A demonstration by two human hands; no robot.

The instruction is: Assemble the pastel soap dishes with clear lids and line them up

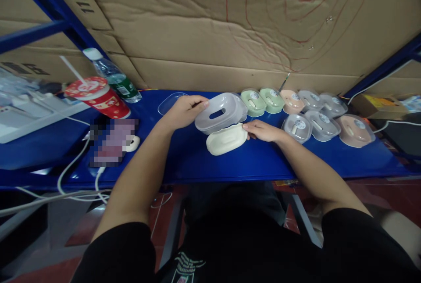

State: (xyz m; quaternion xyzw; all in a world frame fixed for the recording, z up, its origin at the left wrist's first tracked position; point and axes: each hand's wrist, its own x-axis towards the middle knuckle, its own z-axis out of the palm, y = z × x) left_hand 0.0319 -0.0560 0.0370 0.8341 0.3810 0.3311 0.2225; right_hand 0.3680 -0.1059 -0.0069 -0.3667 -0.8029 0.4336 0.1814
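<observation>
My left hand [189, 111] pinches the left rim of a grey oval plastic box [210, 118] with a dark slot in its bottom, tilted above the blue table. Just below and to the right, a cream oval tray [226, 139] is held at its right end by my right hand [261, 131], thumb on top. The box and the tray overlap in view; whether they touch I cannot tell. Behind my left hand lies a clear oval lid [171, 102], partly hidden by the hand.
Several lidded boxes stand at the right, such as a green one [253, 102] and a peach one [356, 130]. At the left are a red cup [108, 98] with a straw, a water bottle [122, 84], a blurred-out flat object [115, 142] and white cables. Cardboard backs the blue table [197, 171].
</observation>
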